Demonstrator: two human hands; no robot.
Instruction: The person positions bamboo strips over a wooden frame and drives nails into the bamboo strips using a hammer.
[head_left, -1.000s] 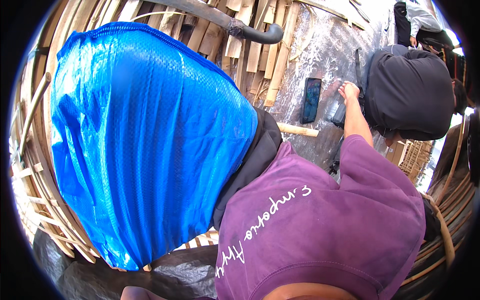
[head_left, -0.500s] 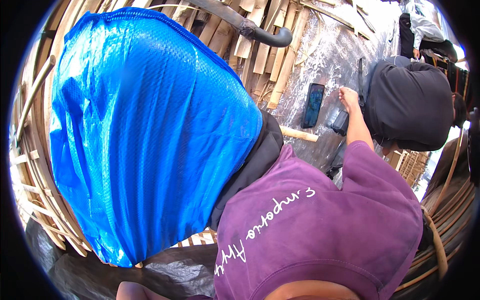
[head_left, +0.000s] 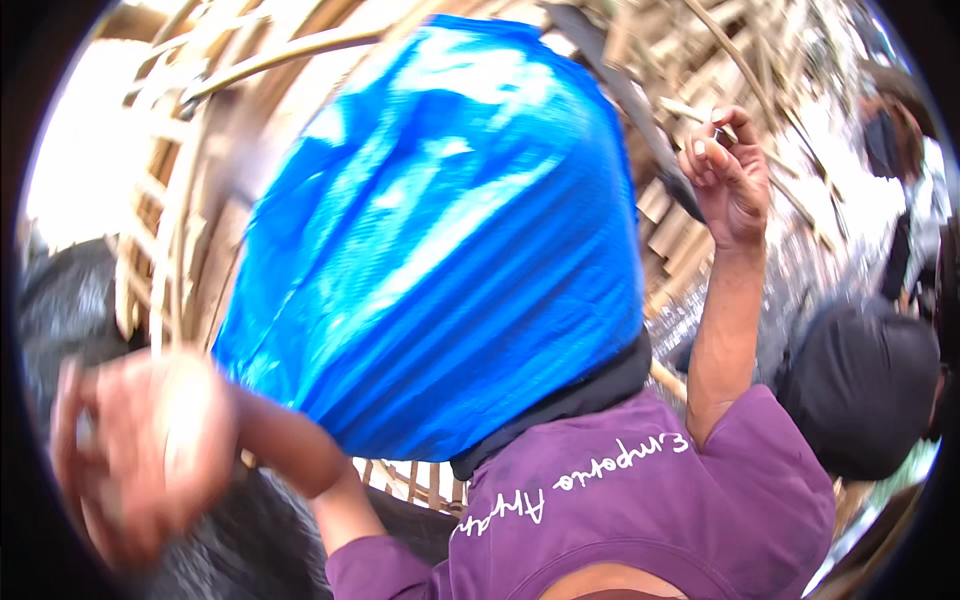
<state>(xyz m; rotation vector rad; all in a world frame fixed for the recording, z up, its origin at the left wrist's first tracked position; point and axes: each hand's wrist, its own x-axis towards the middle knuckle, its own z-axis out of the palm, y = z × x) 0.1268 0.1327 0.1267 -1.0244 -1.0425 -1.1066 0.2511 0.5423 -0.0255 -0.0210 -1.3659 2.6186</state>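
Note:
My left hand [head_left: 150, 440] is raised at the lower left, smeared by motion, its palm showing and its fingers seemingly spread with nothing in them. Beside it, a shiny blue woven plastic sheet [head_left: 450, 240] lies over my lap and legs. My right hand [head_left: 728, 180] is up at the upper right, past the sheet's right edge. Its fingers are curled in toward the thumb; a small thing may be pinched there, too small to make out. Close to this hand runs a long dark bar [head_left: 635, 105], blurred.
Split bamboo strips [head_left: 685, 250] lie in a pile beyond my right arm. Bamboo slats [head_left: 170, 240] stand at the left, near dark plastic sheeting [head_left: 65, 300]. A person in black [head_left: 860, 385] is close at the right; another person [head_left: 895, 130] is farther back.
My left hand has come into view at the lower left. My right hand has risen away from beside the phone, which has left the view. The view has swung to the left.

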